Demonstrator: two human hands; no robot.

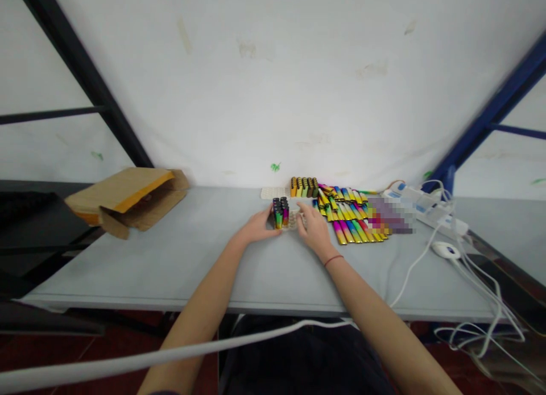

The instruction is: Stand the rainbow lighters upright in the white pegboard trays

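Observation:
A small pale tray (292,220) with rows of round holes lies on the grey table in front of me. Its left part carries several upright multicoloured tubes (279,214) with black tops. My left hand (258,225) grips the tray's left end, thumb along the near side and fingers behind the tubes. Around the right end curls my right hand (314,229), its thumb and forefinger at the tray; whether a small piece sits between them is hard to make out. Beside the right hand lie rows of shiny rainbow-and-gold tubes (347,231).
Behind the tray stands a block of upright yellow and dark tubes (304,187) beside another pale holed tray (273,193). An open cardboard box (123,196) sits at left. At right are a power strip (426,207), a white plug-like device (446,250) and loose cables. A white cable (170,356) crosses low in front.

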